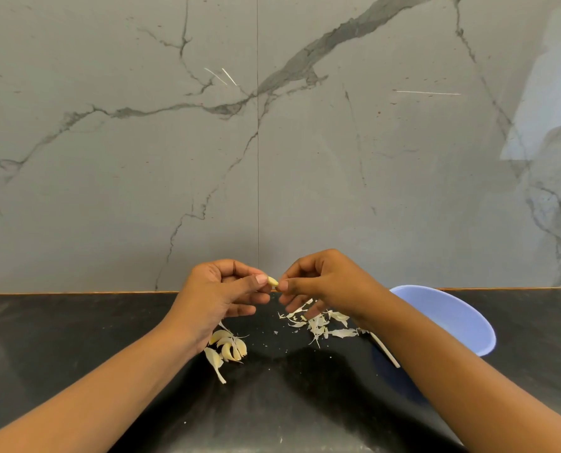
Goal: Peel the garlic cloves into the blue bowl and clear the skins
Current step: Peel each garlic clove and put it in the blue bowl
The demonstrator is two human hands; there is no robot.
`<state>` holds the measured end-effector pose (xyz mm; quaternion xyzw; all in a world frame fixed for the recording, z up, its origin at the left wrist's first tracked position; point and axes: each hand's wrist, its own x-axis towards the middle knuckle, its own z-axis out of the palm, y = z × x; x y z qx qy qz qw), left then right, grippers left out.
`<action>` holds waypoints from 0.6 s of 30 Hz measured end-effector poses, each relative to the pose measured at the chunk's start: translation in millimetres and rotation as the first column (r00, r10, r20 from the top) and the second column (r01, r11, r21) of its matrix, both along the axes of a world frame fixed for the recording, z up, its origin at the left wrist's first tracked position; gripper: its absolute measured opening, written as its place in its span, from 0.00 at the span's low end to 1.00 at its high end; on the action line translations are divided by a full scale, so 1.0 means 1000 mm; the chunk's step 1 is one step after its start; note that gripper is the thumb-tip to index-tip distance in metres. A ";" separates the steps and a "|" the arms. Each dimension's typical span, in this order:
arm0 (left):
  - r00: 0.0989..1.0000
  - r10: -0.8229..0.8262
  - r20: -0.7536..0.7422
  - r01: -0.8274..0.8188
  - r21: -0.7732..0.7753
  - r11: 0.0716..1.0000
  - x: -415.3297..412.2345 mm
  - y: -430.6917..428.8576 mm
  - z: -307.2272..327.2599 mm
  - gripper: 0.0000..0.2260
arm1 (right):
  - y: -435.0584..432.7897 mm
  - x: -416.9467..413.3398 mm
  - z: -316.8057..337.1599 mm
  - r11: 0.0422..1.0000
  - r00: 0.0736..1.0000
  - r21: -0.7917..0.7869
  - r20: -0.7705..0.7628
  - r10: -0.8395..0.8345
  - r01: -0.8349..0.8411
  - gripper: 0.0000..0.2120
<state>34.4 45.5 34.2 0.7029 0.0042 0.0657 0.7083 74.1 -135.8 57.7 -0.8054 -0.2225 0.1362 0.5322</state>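
Note:
My left hand holds a small pale garlic clove between thumb and fingers, raised above the black counter. My right hand pinches the clove's other end with thumb and forefinger. Under my left wrist lies a cluster of unpeeled cloves. A scatter of papery white skins lies below my right hand. The blue bowl stands at the right, partly hidden by my right forearm; its contents are out of sight.
A thin white stick-like piece lies beside the bowl, near my right forearm. A grey marble wall rises straight from the counter's back edge. Small skin crumbs dot the black counter.

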 end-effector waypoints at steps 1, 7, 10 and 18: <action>1.000 0.002 0.020 -0.002 0.018 1.000 0.000 0.000 0.000 0.05 | 0.001 0.000 -0.001 1.000 1.000 0.026 -0.022 -0.002 0.003 0.03; 0.982 0.029 0.186 -0.075 0.248 0.966 0.000 0.001 -0.001 0.02 | 0.003 0.000 -0.003 0.989 0.989 0.144 -0.144 -0.010 0.031 0.04; 0.965 0.033 0.260 -0.126 0.352 0.928 0.000 0.003 -0.002 0.02 | 0.002 -0.001 -0.003 0.986 0.984 0.164 -0.179 -0.006 0.035 0.04; 0.937 -0.016 0.350 -0.163 0.477 0.864 -0.002 0.004 -0.004 0.01 | 0.005 -0.001 -0.004 0.981 0.970 0.157 -0.230 -0.073 0.111 0.05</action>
